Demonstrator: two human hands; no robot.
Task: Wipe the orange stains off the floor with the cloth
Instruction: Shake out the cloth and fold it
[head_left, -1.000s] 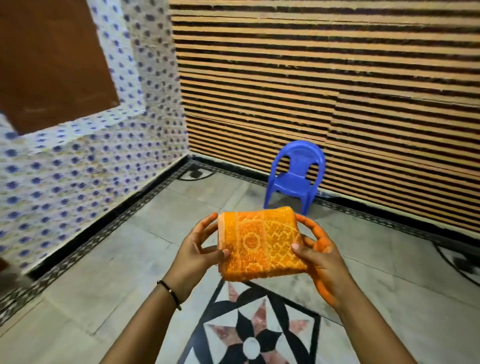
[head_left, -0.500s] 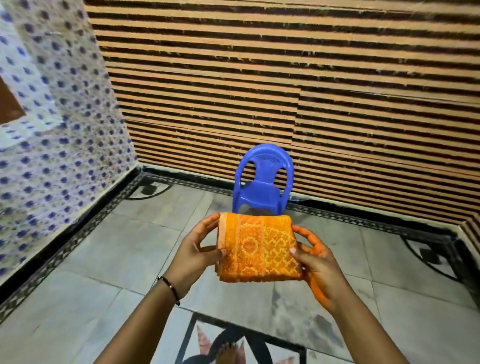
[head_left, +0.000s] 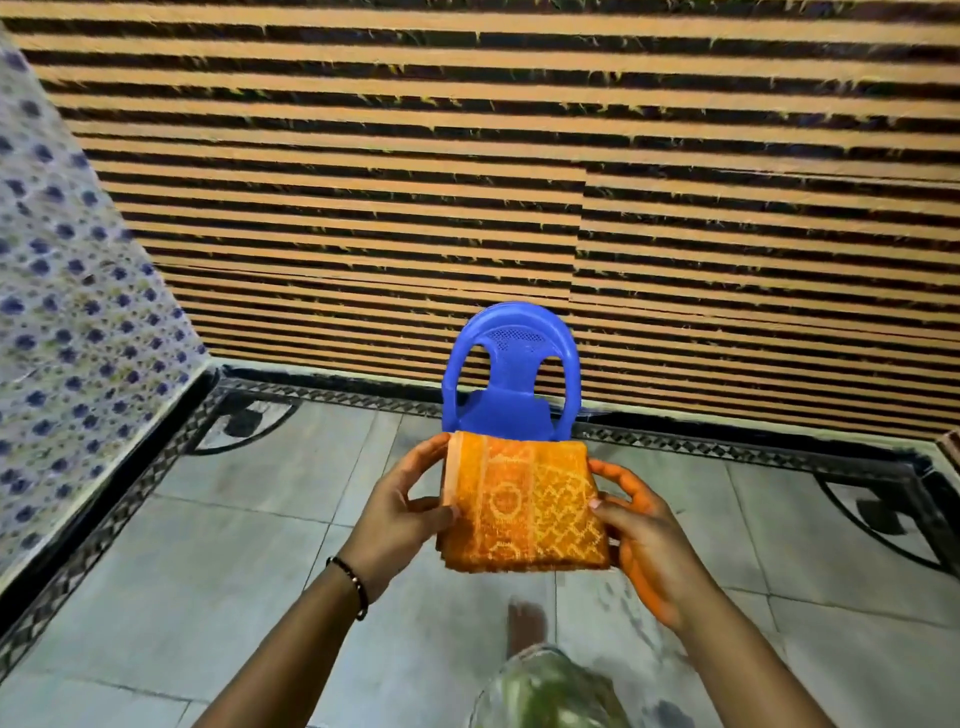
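Held up in front of the chest, well above the floor: a folded orange terry cloth (head_left: 522, 501) with a woven yellow pattern of circles and lattice, several layers thick at its lower edge. Gripped at the cloth's left edge by the left hand (head_left: 400, 512), thumb pressed onto the front face and fingers curled behind the top corner; a thin dark beaded bracelet (head_left: 352, 586) around that wrist. Gripped at the right edge by the right hand (head_left: 641, 540), thumb on the front, fingers wrapped behind, palm and fingers tinted orange. Both hands clamped on the cloth, 1 at each side, neither touching the other. Below, a grey tiled floor (head_left: 270, 525) with a black-and-white patterned border along the walls and dark quarter-circle motifs in the corners; faint darker smudges on the tiles beneath the right forearm, no plainly orange stain to be made out. Directly behind the cloth, a small blue plastic chair (head_left: 506, 374) standing against a wall of horizontal orange and black stripes (head_left: 467, 182), its seat partly hidden by the cloth's top edge. At left, a white wall dotted with blue flowers (head_left: 67, 322). At the bottom centre, a bare foot (head_left: 527, 626) on the tiles and a blurred stretch of greenish garment (head_left: 545, 691) just below it.
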